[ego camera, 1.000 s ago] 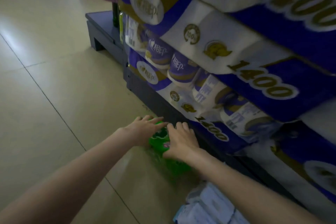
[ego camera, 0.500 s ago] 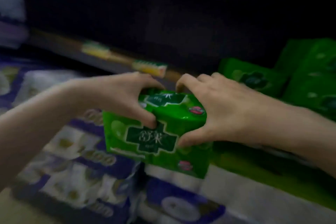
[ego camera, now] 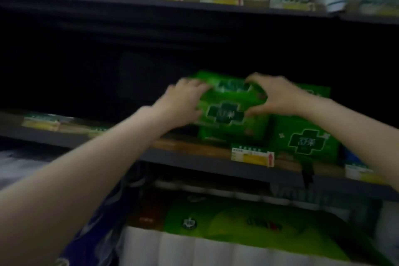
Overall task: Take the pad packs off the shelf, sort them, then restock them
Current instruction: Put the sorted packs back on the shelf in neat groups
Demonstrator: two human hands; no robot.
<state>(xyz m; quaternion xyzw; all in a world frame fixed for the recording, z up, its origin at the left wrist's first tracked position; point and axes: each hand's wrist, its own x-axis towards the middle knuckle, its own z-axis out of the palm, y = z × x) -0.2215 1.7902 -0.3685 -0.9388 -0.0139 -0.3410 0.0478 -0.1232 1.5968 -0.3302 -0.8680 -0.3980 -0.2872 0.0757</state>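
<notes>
green pad pack (ego camera: 226,112) gripped between both hands' fingers (ego camera: 194,86).

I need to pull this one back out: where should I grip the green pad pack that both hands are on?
Grip the green pad pack by its two short ends, from the open front, as the left hand and right hand do; another pack crowds its right.

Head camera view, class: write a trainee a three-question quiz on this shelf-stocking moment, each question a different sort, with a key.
1. True or false: both hands grip the glossy green plastic pad pack.
2. Another green pad pack stands on which side of it? A left B right
3. Fill in: a yellow-and-white price ____ hangs on the dark shelf edge.

Key: 1 true, left hand, right hand; 2 B; 3 tag.
</notes>
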